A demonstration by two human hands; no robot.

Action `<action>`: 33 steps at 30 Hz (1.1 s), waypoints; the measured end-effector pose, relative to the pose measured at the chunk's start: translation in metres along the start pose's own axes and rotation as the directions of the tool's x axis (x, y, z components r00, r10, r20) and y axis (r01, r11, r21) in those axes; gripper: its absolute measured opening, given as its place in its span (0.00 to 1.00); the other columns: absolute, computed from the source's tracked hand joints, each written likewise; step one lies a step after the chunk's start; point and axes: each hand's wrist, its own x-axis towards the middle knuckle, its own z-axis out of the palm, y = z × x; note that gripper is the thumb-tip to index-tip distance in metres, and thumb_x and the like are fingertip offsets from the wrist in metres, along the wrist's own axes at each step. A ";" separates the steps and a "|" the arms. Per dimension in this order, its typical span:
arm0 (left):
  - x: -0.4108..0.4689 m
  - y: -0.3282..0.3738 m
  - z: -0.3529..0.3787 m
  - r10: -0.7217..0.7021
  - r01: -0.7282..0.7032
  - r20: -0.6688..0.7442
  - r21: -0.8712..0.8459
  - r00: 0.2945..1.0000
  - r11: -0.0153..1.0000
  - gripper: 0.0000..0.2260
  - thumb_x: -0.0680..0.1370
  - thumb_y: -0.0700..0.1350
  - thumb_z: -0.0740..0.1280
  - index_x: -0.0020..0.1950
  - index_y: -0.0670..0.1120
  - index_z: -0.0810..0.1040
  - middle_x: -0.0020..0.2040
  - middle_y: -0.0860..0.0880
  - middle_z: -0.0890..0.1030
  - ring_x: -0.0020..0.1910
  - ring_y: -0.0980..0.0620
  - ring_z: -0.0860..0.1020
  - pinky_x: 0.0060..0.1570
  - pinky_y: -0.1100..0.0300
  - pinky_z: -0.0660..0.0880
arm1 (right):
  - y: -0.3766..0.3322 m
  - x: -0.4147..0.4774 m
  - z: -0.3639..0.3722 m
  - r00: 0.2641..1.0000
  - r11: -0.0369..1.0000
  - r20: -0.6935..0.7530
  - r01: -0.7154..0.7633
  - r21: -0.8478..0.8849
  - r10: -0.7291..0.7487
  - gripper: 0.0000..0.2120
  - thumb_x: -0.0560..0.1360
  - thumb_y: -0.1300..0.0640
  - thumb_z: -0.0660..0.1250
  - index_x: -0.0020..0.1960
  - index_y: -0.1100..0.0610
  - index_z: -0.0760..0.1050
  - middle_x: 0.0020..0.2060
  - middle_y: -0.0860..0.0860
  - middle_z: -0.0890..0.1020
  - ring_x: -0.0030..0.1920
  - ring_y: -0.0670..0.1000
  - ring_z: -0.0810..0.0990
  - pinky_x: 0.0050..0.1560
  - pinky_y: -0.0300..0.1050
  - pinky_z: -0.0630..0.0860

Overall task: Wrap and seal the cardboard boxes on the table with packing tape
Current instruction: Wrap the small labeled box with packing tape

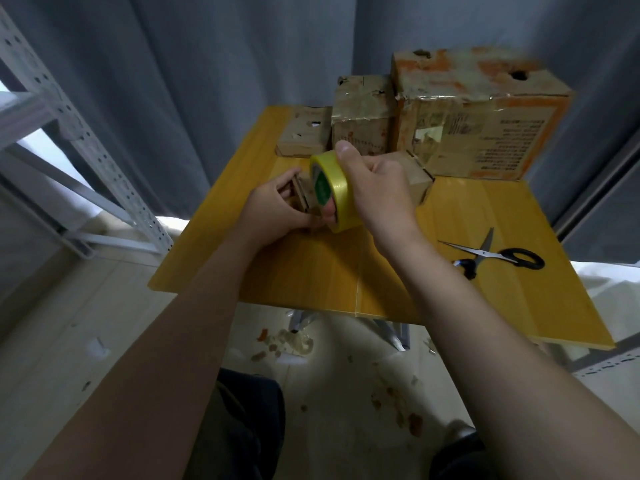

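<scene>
Perforated metal rack [86, 140] at far left, off the yellow table [450, 306]. Left hand [277, 209] grips the left end of a small cardboard box [412, 178] lying mid-table, fingers curled round its edge. Right hand [377, 188] grasps the yellow tape roll [337, 188], thumb on top, roll against the box. Behind stand a flat box [304, 136], a medium box [362, 116] and a large box [478, 116]. Scissors [491, 258] lie open at right.
</scene>
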 end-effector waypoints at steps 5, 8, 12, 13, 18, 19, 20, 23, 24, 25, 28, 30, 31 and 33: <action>-0.001 0.006 0.001 -0.020 0.021 0.021 -0.007 1.000 1.000 0.68 0.45 0.65 0.87 0.81 0.49 0.66 0.71 0.52 0.79 0.68 0.58 0.78 0.66 0.53 0.79 | -0.004 -0.003 -0.003 1.000 1.000 0.025 -0.001 -0.014 0.001 0.31 0.84 0.45 0.65 0.38 0.73 0.76 0.33 0.69 0.80 0.32 0.69 0.78 0.33 0.58 0.74; -0.001 0.011 0.002 -0.034 0.034 0.003 0.011 0.999 0.999 0.62 0.50 0.58 0.88 0.81 0.48 0.67 0.70 0.52 0.80 0.64 0.63 0.79 0.59 0.65 0.80 | 0.005 -0.007 -0.008 0.995 0.999 0.087 -0.047 -0.005 0.048 0.26 0.85 0.46 0.64 0.35 0.62 0.78 0.26 0.56 0.82 0.25 0.54 0.82 0.25 0.42 0.75; 0.003 0.016 0.001 -0.093 0.093 0.005 -0.092 0.996 0.991 0.57 0.55 0.48 0.87 0.80 0.43 0.67 0.63 0.50 0.85 0.57 0.59 0.84 0.49 0.65 0.81 | 0.010 -0.013 -0.018 0.986 0.992 0.117 -0.125 0.028 0.120 0.25 0.85 0.46 0.63 0.34 0.59 0.79 0.24 0.53 0.82 0.22 0.49 0.81 0.23 0.36 0.74; 0.003 0.017 0.000 -0.107 0.106 -0.001 -0.102 0.994 0.989 0.55 0.56 0.46 0.87 0.80 0.42 0.67 0.62 0.50 0.85 0.56 0.59 0.85 0.49 0.65 0.82 | 0.011 -0.013 -0.020 0.987 0.991 0.103 -0.129 0.034 0.125 0.25 0.85 0.47 0.63 0.33 0.58 0.78 0.23 0.51 0.81 0.21 0.47 0.79 0.22 0.34 0.72; 0.004 0.019 -0.005 -0.143 0.141 -0.024 -0.069 0.989 0.988 0.44 0.64 0.44 0.85 0.77 0.43 0.72 0.54 0.55 0.88 0.53 0.56 0.86 0.57 0.55 0.83 | 0.015 -0.015 -0.017 0.964 0.974 0.163 -0.220 0.049 0.209 0.25 0.84 0.43 0.63 0.44 0.65 0.82 0.29 0.58 0.85 0.26 0.57 0.84 0.25 0.43 0.78; 0.004 0.020 -0.006 -0.149 0.147 -0.024 -0.071 0.989 0.987 0.43 0.64 0.44 0.85 0.77 0.43 0.73 0.53 0.55 0.88 0.53 0.55 0.86 0.58 0.54 0.83 | 0.016 -0.015 -0.017 0.962 0.973 0.165 -0.226 0.045 0.216 0.25 0.84 0.43 0.63 0.45 0.65 0.82 0.29 0.59 0.85 0.26 0.58 0.84 0.26 0.44 0.78; 0.004 0.020 -0.006 -0.147 0.145 -0.024 -0.065 0.989 0.987 0.42 0.65 0.44 0.85 0.76 0.43 0.73 0.52 0.54 0.88 0.52 0.55 0.86 0.58 0.54 0.83 | 0.017 -0.014 -0.018 0.962 0.972 0.164 -0.228 0.045 0.218 0.26 0.84 0.43 0.63 0.45 0.65 0.82 0.29 0.59 0.85 0.26 0.58 0.84 0.27 0.46 0.79; 0.003 0.021 -0.006 -0.137 0.136 -0.009 -0.059 0.991 0.989 0.39 0.67 0.43 0.84 0.75 0.42 0.74 0.53 0.53 0.88 0.51 0.55 0.86 0.55 0.55 0.83 | 0.015 -0.015 -0.019 0.962 0.972 0.170 -0.227 0.057 0.214 0.28 0.84 0.43 0.63 0.42 0.66 0.82 0.29 0.59 0.84 0.26 0.57 0.83 0.32 0.49 0.83; 0.003 0.021 -0.006 -0.130 0.130 0.001 -0.070 0.992 0.989 0.37 0.68 0.43 0.83 0.75 0.42 0.75 0.53 0.52 0.88 0.50 0.56 0.87 0.51 0.57 0.84 | 0.014 -0.016 -0.020 0.962 0.972 0.175 -0.224 0.067 0.209 0.27 0.84 0.43 0.63 0.41 0.66 0.82 0.29 0.59 0.84 0.26 0.57 0.83 0.33 0.50 0.84; 0.001 0.024 -0.006 -0.132 0.131 0.000 -0.075 0.991 0.988 0.33 0.69 0.43 0.83 0.73 0.41 0.76 0.51 0.51 0.88 0.47 0.57 0.87 0.45 0.61 0.83 | 0.011 -0.016 -0.022 0.965 0.973 0.175 -0.213 0.084 0.196 0.27 0.84 0.44 0.64 0.40 0.65 0.82 0.29 0.59 0.84 0.26 0.56 0.83 0.34 0.50 0.85; 0.003 0.020 -0.004 -0.108 0.108 -0.003 -0.076 0.994 0.991 0.11 0.75 0.45 0.78 0.55 0.44 0.87 0.38 0.53 0.87 0.33 0.61 0.84 0.30 0.70 0.76 | 0.002 -0.016 -0.026 0.983 0.975 0.159 -0.121 0.188 0.092 0.21 0.83 0.47 0.66 0.41 0.62 0.82 0.27 0.55 0.84 0.27 0.52 0.84 0.31 0.42 0.82; 0.000 0.023 -0.003 -0.072 0.071 -0.010 -0.074 0.997 0.995 0.08 0.78 0.47 0.75 0.40 0.49 0.87 0.31 0.55 0.84 0.28 0.63 0.80 0.26 0.71 0.72 | -0.002 -0.017 -0.026 0.987 0.964 0.158 -0.058 0.259 0.017 0.16 0.84 0.52 0.67 0.51 0.65 0.82 0.28 0.54 0.84 0.28 0.50 0.84 0.30 0.38 0.79; -0.004 0.026 -0.003 -0.074 0.074 -0.004 -0.054 0.997 0.996 0.12 0.80 0.51 0.73 0.38 0.48 0.87 0.31 0.54 0.84 0.28 0.62 0.80 0.27 0.69 0.72 | -0.004 -0.016 -0.024 0.988 0.960 0.153 -0.035 0.278 -0.008 0.16 0.84 0.53 0.67 0.54 0.67 0.81 0.29 0.53 0.84 0.29 0.50 0.84 0.31 0.38 0.79; -0.005 0.027 -0.003 -0.090 0.090 -0.020 0.010 0.996 0.996 0.19 0.81 0.59 0.69 0.45 0.44 0.88 0.37 0.50 0.86 0.33 0.56 0.82 0.33 0.63 0.74 | -0.006 -0.013 -0.020 0.991 0.954 0.130 -0.013 0.299 -0.027 0.17 0.84 0.53 0.67 0.56 0.69 0.81 0.30 0.54 0.84 0.29 0.52 0.84 0.31 0.41 0.80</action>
